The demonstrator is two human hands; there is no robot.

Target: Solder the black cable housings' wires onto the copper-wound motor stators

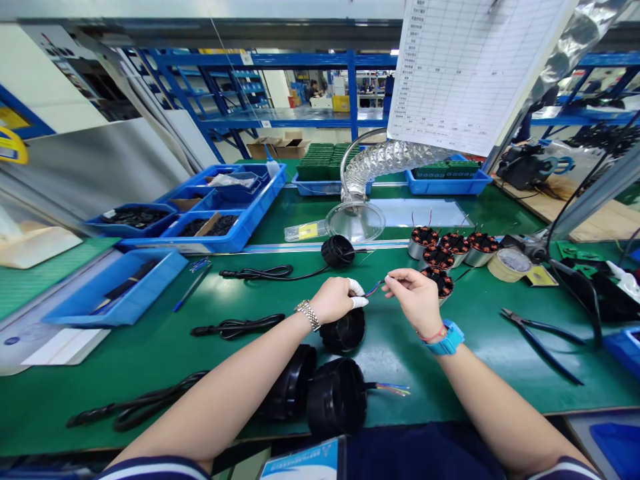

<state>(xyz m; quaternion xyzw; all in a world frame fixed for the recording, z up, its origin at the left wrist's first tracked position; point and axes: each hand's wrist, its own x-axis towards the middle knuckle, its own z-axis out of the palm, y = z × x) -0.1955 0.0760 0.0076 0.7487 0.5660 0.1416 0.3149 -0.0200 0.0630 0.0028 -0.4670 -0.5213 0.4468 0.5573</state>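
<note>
My left hand (pixel 337 299), with white covers on its fingertips, is closed on a cable (pixel 373 290) whose thin coloured wires show between my hands. The fingertips of my right hand (pixel 413 293) pinch the other end of these wires. Right under my left hand lies a black round housing (pixel 345 331). Closer to me, another black housing (pixel 336 399) has several coloured wire ends (pixel 393 388) sticking out. Beyond my hands rests a smaller-looking black housing (pixel 338 251) with its coiled black cord (pixel 270 273). Motor stators with copper windings (pixel 440 257) stand beyond my right hand.
Cutting pliers (pixel 543 340) lie at the right near a tape roll (pixel 509 263). A flexible silver duct (pixel 377 163) ends over the bench's middle. Blue bins (pixel 240 220) of small parts stand at the left, with a pen (pixel 192 288) nearby. Green circuit boards (pixel 327 161) fill trays at the back.
</note>
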